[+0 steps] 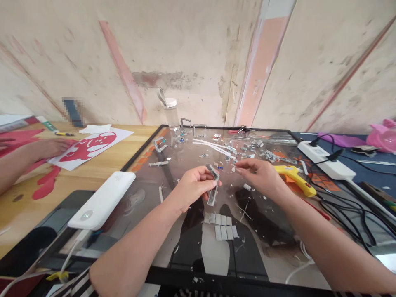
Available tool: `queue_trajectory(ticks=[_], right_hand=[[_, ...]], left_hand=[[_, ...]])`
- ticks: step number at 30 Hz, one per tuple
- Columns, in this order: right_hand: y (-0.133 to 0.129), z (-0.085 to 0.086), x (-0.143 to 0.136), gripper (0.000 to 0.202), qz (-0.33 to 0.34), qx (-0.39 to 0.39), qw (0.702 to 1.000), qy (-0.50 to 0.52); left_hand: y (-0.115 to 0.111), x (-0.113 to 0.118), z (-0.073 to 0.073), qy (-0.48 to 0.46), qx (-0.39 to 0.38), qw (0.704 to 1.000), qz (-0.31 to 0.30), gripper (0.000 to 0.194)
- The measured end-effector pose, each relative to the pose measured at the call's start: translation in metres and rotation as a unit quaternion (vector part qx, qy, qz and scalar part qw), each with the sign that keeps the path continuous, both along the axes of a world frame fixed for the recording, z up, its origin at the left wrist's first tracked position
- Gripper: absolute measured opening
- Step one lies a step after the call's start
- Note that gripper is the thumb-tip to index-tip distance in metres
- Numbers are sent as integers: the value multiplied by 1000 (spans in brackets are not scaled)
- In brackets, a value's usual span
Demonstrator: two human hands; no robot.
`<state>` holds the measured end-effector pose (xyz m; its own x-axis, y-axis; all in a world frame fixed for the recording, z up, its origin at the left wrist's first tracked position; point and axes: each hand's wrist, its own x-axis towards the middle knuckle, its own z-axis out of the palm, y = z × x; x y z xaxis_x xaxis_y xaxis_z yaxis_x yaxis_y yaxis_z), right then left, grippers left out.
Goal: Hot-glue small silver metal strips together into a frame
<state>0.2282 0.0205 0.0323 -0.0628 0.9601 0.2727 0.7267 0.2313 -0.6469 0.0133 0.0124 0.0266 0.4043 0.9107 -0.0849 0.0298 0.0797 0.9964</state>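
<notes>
My left hand (198, 183) is closed around a small grey angled piece (212, 199), held above the glass tabletop (192, 255). To its right, my right hand (261, 175) has thumb and fingertips pinched together just over some tiny scraps. Whatever those fingertips hold is too small to make out. Below the hands lie several flat grey rectangles (223, 220) in two rows. White strips (213, 145) and a heap of grey bits (269, 154) are spread beyond the hands. Near my right wrist rests a yellow glue gun (293, 175).
A white power bank (105, 198) with a cable lies at left. On the right are a white power strip (328, 161) and tangled black cords (343, 210). A lidded jar (171, 111) stands by the wall. Another person's hand (52, 149) touches red paper at far left.
</notes>
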Motion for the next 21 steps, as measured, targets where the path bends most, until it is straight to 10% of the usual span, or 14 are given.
queue_trajectory(ticks=[6,21], right_hand=[[-27,10,-33,35,152,-40,984,83],[-19,-4,-37,17,79,-46,937,337]], left_hand=[[-6,7,-7,32,58,998,14,23],[-6,8,-5,-61,-107,991,-57,26]])
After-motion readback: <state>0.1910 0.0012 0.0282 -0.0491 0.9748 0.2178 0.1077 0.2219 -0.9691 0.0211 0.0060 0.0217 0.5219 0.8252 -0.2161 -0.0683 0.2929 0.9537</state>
